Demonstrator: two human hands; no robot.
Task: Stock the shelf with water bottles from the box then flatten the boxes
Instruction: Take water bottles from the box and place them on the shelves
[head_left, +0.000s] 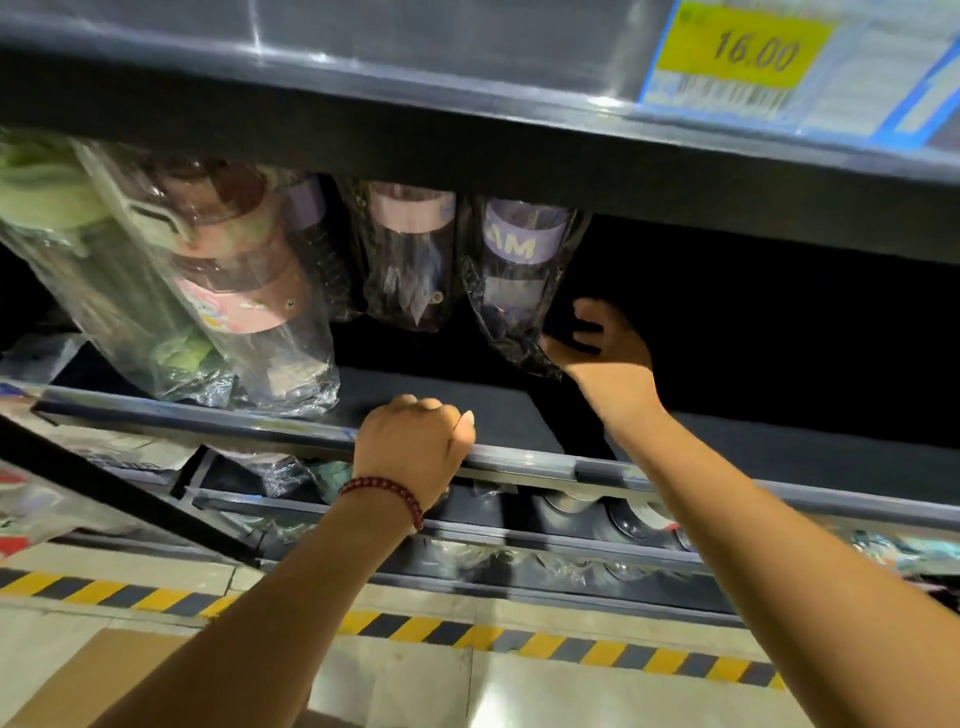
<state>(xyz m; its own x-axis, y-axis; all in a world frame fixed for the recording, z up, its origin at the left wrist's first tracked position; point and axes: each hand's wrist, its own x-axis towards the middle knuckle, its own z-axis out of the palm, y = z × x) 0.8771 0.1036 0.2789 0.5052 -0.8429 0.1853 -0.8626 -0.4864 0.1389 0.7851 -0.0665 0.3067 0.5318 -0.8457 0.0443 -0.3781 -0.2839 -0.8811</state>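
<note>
Plastic-wrapped purple bottle (511, 280) half hides right hand's fingers (589, 332).

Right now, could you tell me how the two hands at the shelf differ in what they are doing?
The left hand is curled over the shelf's front rail; the right hand reaches deeper, fingers spread against a wrapped bottle with a purple band. The left wrist wears a red bead bracelet; the right wrist is bare. Both work at the same shelf level.

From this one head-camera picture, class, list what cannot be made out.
- Right hand: fingers on the purple-banded plastic-wrapped bottle; its grip is lost in shadow.
- Shelf space right of that bottle: too dark.
- Yellow price tag: small print blurred.
- Brown cardboard: cut off by the bottom edge.
</note>
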